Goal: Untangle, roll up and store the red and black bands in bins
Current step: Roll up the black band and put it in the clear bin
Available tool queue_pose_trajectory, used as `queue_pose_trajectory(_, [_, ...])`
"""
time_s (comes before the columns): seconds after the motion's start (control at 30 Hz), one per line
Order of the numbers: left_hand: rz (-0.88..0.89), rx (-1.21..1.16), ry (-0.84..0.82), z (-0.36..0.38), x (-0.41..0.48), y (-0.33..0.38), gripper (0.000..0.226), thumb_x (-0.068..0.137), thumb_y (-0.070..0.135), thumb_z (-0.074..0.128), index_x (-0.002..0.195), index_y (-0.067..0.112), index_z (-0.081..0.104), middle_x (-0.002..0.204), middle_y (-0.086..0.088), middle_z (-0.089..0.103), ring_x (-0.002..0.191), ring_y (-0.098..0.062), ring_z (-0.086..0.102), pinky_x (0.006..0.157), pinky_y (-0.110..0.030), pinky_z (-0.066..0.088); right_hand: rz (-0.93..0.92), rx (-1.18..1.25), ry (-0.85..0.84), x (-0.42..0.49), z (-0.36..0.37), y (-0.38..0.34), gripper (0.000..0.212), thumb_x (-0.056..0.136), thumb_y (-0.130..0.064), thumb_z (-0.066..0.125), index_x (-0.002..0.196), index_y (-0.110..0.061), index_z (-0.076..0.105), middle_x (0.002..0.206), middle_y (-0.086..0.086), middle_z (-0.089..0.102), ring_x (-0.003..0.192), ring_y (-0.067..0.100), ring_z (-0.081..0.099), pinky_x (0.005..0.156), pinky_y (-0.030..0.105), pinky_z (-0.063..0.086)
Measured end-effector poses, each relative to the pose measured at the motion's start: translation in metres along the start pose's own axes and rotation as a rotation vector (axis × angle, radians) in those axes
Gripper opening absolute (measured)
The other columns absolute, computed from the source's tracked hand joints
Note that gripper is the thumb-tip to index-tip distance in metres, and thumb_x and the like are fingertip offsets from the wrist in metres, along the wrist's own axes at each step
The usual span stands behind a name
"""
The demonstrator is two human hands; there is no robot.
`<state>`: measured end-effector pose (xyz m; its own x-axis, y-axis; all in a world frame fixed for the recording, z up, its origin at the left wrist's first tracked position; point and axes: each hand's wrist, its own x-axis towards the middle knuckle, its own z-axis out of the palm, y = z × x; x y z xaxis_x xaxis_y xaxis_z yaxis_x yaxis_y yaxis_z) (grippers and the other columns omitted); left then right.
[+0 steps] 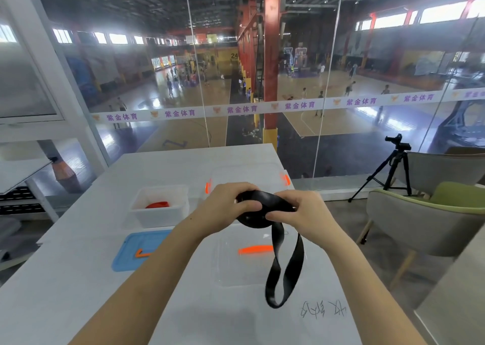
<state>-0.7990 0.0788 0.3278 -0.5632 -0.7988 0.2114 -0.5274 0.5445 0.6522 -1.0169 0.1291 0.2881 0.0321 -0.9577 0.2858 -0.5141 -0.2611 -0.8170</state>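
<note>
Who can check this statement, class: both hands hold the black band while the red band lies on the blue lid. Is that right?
Not quite. The head view shows the red band lying inside the white bin, not on the blue lid. The rest holds: the left hand and the right hand both hold the black band.

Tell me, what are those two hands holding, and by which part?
The left hand and the right hand both grip the black band by its rolled-up upper part. The unrolled loop hangs free below them.
</note>
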Motion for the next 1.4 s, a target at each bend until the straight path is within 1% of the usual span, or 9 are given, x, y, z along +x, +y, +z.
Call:
queue_pose_trajectory(0.2, [-0.058,-0.381,0.132,-0.007,-0.004,-0.01,0.015,0.1,0.014,0.064,0.106,0.019,0.076,0.097,-0.012,0.075,0.098,-0.033,0.073,0.085,-0.049,0.064,0.028,0.244,0.094,-0.009,0.004,0.03,0.038,0.09,-0.006,0.081,0.121,-0.029,0.076,0.108,-0.014,0.082,0.106,0.004,0.076,0.092,0.019,0.058])
queue_pose_trajectory(0.33, [-0.069,-0.503,0.222,-0.015,0.0,-0.013,0.017,0.1,0.011,0.064,0.11,0.019,0.076,0.1,-0.012,0.077,0.1,-0.029,0.075,0.088,-0.049,0.064,0.188,0.238,0.184,-0.021,0.022,0.074,0.028,0.093,-0.009,0.079,0.116,-0.025,0.074,0.101,-0.009,0.083,0.1,0.007,0.078,0.095,0.027,0.058])
queue_pose_trajectory(0.57, [-0.102,-0.708,0.426,-0.022,0.005,-0.019,0.021,0.105,0.012,0.058,0.114,0.019,0.075,0.103,-0.009,0.078,0.106,-0.027,0.075,0.089,-0.051,0.063,0.433,0.226,0.249,-0.036,0.05,0.124,0.01,0.092,-0.007,0.073,0.095,-0.015,0.069,0.094,0.013,0.074,0.085,0.021,0.066,0.072,0.027,0.047])
queue_pose_trajectory(0.77, [-0.138,-0.711,0.466,-0.031,0.011,-0.035,0.023,0.107,0.014,0.056,0.121,0.017,0.073,0.108,-0.007,0.078,0.109,-0.02,0.074,0.087,-0.049,0.064,0.491,0.402,0.203,-0.036,0.05,0.14,0.016,0.088,-0.011,0.082,0.1,-0.013,0.071,0.102,0.012,0.074,0.088,0.035,0.075,0.091,0.047,0.063])
queue_pose_trajectory(0.9, [-0.181,-0.742,0.529,-0.034,0.015,-0.052,0.022,0.107,0.016,0.056,0.12,0.013,0.072,0.113,-0.016,0.074,0.114,-0.024,0.072,0.088,-0.049,0.064,0.498,0.466,0.259,-0.03,0.04,0.142,0.021,0.088,-0.005,0.08,0.105,-0.017,0.076,0.105,0.011,0.075,0.09,0.023,0.076,0.091,0.039,0.061])
queue_pose_trajectory(1.03, [-0.228,-0.754,0.56,-0.043,0.016,-0.072,0.02,0.107,0.017,0.056,0.117,0.012,0.072,0.12,-0.023,0.07,0.116,-0.027,0.07,0.083,-0.046,0.065,0.445,0.798,0.278,-0.021,0.024,0.148,0.028,0.096,0.001,0.073,0.121,-0.011,0.075,0.106,0.016,0.075,0.101,0.026,0.077,0.097,0.037,0.062])
queue_pose_trajectory(1.2, [-0.29,-0.728,0.541,-0.051,0.012,-0.092,0.018,0.107,0.014,0.056,0.115,0.017,0.073,0.113,-0.015,0.073,0.116,-0.028,0.07,0.081,-0.043,0.065,0.438,1.335,0.317,-0.012,0.003,0.149,0.035,0.088,-0.013,0.071,0.121,-0.002,0.069,0.096,0.011,0.076,0.091,0.021,0.078,0.078,0.026,0.065])
queue_pose_trajectory(1.3, [-0.312,-0.721,0.549,-0.055,0.009,-0.099,0.019,0.107,0.015,0.056,0.117,0.014,0.072,0.109,-0.011,0.073,0.112,-0.026,0.07,0.076,-0.04,0.066,0.526,1.358,0.263,-0.007,-0.001,0.151,0.022,0.094,-0.025,0.065,0.102,-0.005,0.068,0.069,0.001,0.059,0.065,0.013,0.063,0.065,0.022,0.058])
queue_pose_trajectory(1.4, [-0.308,-0.718,0.534,-0.056,0.005,-0.1,0.02,0.107,0.016,0.055,0.119,0.012,0.071,0.106,-0.01,0.073,0.105,-0.022,0.069,0.069,-0.034,0.065,0.528,1.35,0.31,0.003,-0.003,0.149,0.023,0.1,-0.029,0.061,0.085,-0.013,0.055,0.061,-0.003,0.035,0.061,0.015,0.035,0.071,0.027,0.038])
